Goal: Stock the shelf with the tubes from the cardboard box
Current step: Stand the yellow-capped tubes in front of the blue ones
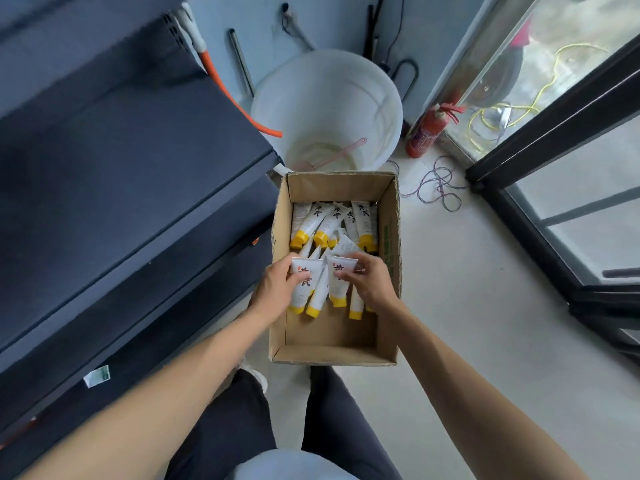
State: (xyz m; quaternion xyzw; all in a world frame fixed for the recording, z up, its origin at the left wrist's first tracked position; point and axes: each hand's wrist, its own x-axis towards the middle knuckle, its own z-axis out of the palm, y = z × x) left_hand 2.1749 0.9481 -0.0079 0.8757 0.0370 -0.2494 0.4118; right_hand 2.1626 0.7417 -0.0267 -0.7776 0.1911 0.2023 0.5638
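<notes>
Head view, looking down. I see white tubes with yellow caps (337, 225) lying loosely piled inside the open cardboard box (393, 244), which stands on the pale floor (485, 306); one row lies toward the far wall of the box, another toward its middle. My left hand (277, 289) curls its fingers around one tube (304, 284), cap end pointing toward me. My right hand (369, 280) pinches the flat end of a second tube (338, 282) just beside the first. Both hands are inside the box. The dark shelf (121, 202) rises in tiers at the left, touching or just beside the box. Beyond the box stands a white bucket (325, 98) containing a pink ladle (332, 155). A red fire extinguisher (426, 133) stands near the glass door (571, 188), with tangled wires (438, 183) on the floor between.
</notes>
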